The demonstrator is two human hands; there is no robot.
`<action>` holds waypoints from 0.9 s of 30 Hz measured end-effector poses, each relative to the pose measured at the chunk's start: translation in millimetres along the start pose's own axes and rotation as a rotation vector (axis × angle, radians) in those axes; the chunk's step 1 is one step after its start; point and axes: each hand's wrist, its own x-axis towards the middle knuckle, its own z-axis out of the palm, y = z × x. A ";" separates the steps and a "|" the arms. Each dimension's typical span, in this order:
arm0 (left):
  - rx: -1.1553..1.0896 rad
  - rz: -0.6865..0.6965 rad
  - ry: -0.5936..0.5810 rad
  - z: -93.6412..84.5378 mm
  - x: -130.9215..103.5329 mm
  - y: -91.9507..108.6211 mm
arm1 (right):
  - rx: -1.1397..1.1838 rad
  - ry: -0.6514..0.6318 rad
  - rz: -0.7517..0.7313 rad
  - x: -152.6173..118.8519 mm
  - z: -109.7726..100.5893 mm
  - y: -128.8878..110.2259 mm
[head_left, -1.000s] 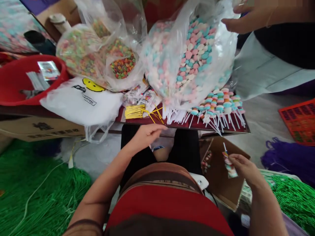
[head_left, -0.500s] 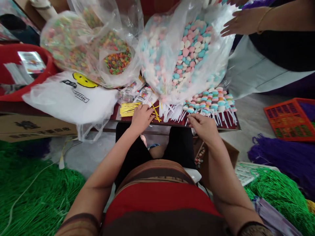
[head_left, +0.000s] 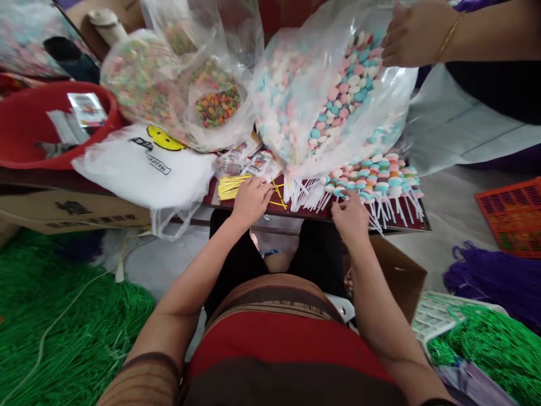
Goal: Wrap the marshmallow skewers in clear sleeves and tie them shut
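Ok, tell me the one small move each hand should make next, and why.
Probably pinch and lift: the right hand rests on the candy skewers at the table edge, and the left hand sits on the yellow twist ties. Each likely needs one piece picked up.

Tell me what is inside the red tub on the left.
The red tub holds a printed packet and some clear sleeves. Its far left side is cut off, so anything there is unseen.

The right hand (head_left: 350, 217) hides its fingers among the candy skewers (head_left: 376, 180).
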 end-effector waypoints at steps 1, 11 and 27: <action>0.004 -0.021 0.029 -4.4 3.3 -1.3 | 0.136 0.037 0.030 1.2 -0.2 1.9; 0.118 -0.500 -0.175 -6.2 78.3 -9.6 | 1.247 -0.117 0.373 -17.2 -13.0 -2.9; 0.051 -0.551 -0.135 -2.0 92.7 -16.1 | 1.333 -0.470 0.364 -41.5 -11.6 -11.7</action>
